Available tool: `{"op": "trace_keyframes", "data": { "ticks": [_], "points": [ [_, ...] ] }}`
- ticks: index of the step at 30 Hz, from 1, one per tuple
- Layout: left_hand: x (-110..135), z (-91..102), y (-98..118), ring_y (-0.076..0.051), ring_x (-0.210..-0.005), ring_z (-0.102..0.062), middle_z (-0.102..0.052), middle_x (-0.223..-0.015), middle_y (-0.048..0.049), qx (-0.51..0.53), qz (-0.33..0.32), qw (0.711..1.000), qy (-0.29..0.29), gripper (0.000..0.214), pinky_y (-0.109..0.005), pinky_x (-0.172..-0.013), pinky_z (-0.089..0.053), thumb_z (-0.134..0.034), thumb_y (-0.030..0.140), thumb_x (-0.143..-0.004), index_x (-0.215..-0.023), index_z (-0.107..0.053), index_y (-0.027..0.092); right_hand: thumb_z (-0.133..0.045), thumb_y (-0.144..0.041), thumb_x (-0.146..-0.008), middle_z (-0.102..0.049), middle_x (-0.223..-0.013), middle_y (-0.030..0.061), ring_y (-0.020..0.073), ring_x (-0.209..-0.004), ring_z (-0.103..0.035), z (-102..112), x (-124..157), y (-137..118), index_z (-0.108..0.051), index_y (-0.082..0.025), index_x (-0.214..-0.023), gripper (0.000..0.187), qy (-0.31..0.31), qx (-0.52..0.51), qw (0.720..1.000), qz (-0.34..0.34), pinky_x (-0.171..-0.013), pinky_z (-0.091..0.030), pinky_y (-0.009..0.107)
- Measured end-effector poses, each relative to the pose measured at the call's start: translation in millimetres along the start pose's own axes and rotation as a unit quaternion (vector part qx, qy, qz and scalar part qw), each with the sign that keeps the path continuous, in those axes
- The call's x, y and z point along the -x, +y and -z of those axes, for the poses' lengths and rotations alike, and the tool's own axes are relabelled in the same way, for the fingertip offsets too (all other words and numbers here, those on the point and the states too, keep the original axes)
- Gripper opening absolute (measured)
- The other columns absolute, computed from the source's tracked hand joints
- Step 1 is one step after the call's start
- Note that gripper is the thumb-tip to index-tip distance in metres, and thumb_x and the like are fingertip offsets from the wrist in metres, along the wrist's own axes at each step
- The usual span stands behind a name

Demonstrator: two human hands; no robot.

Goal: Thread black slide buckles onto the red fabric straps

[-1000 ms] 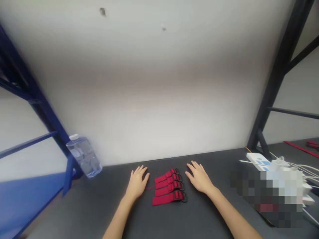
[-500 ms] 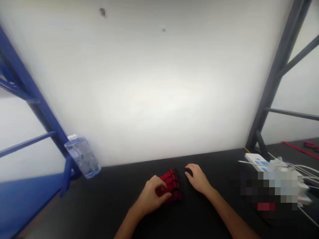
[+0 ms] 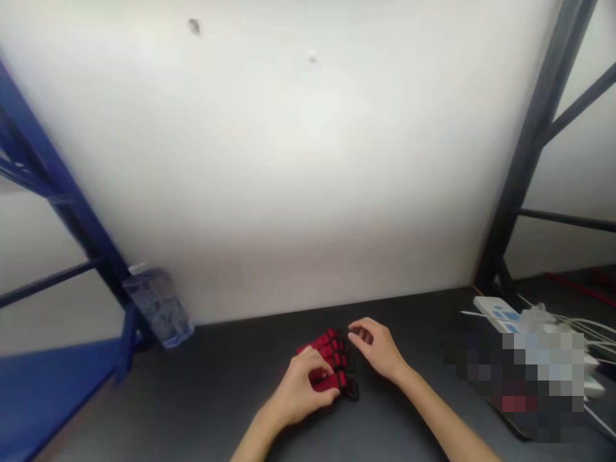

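Observation:
A row of several red webbing straps [image 3: 324,350] with black buckles and clips lies side by side on the black tabletop. My left hand [image 3: 305,385] rests over the near end of the row, its thumb and curled fingers around the nearest red strap [image 3: 327,383]. A black clip [image 3: 353,388] sticks out beyond that thumb. To the right of the row, my right hand [image 3: 378,346] is curved with thumb and forefinger slightly apart, holding nothing. Its fingertips are close to the clips at the far end; whether they touch is unclear.
A clear plastic jug [image 3: 161,307] with a white cap leans by the blue frame post [image 3: 72,192] at left. On the right are a white power strip [image 3: 498,312], tangled white cables, a pixelated patch and a dark post [image 3: 520,167]. A white wall [image 3: 308,192] stands behind the table.
My left hand has shifted slightly right and down, with the nearest strap now angled away from the others. My right hand has moved a little left, closer to the clips.

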State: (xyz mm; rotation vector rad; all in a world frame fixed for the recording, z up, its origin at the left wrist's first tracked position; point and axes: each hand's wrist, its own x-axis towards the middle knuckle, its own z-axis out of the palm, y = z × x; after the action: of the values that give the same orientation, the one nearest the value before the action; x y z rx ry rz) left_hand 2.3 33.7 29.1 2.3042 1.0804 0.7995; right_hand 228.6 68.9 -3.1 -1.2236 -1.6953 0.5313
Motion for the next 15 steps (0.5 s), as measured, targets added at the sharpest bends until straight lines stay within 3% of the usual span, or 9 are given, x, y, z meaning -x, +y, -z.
{"op": "trace_keyframes", "data": {
  "ticks": [4, 6, 10, 15],
  "points": [
    [-0.4, 2.7, 0.9, -0.017, -0.077, -0.057, -0.064, -0.081, -0.0023, 0.024, 0.014, 0.998, 0.052, 0.012, -0.026, -0.070, -0.044, -0.074, 0.016, -0.065, -0.077, -0.069, 0.018, -0.068, -0.030, -0.079, -0.067, -0.082, 0.0024, 0.0131, -0.064, -0.055, 0.4, 8.9, -30.8, -0.070, -0.019, -0.098, 0.022, -0.152, -0.172, 0.973, 0.001, -0.057, -0.043, 0.023],
    [-0.7, 4.3, 1.0, -0.016, -0.075, -0.057, -0.063, -0.080, -0.0026, 0.041, 0.021, 0.997, 0.062, 0.012, -0.025, -0.067, -0.044, -0.074, 0.016, -0.066, -0.077, -0.070, 0.017, -0.076, -0.027, -0.071, -0.064, -0.076, -0.0002, 0.0109, -0.060, -0.051, -0.2, 12.4, -38.1, -0.071, -0.019, -0.097, 0.028, -0.202, -0.199, 0.959, -0.006, -0.053, -0.039, 0.021],
    [-1.2, 5.1, 1.7, -0.016, -0.073, -0.057, -0.062, -0.078, -0.0024, 0.058, 0.028, 0.995, 0.074, 0.014, -0.025, -0.067, -0.044, -0.075, 0.016, -0.065, -0.078, -0.071, 0.017, -0.081, -0.019, -0.062, -0.054, -0.061, -0.0051, 0.0086, -0.054, -0.044, -1.4, 14.7, -38.1, -0.071, -0.017, -0.090, 0.029, -0.212, -0.193, 0.958, -0.024, -0.050, -0.035, 0.021],
    [-1.1, 4.6, 0.9, -0.016, -0.071, -0.058, -0.064, -0.077, -0.0026, 0.102, 0.055, 0.991, 0.068, 0.016, -0.025, -0.066, -0.044, -0.076, 0.020, -0.067, -0.082, -0.073, 0.017, -0.078, -0.016, -0.063, -0.059, -0.067, -0.0025, 0.0107, -0.059, -0.051, -1.9, 14.8, -33.5, -0.071, -0.016, -0.092, 0.031, -0.208, -0.202, 0.957, -0.029, -0.055, -0.042, 0.022]
  ]
}}
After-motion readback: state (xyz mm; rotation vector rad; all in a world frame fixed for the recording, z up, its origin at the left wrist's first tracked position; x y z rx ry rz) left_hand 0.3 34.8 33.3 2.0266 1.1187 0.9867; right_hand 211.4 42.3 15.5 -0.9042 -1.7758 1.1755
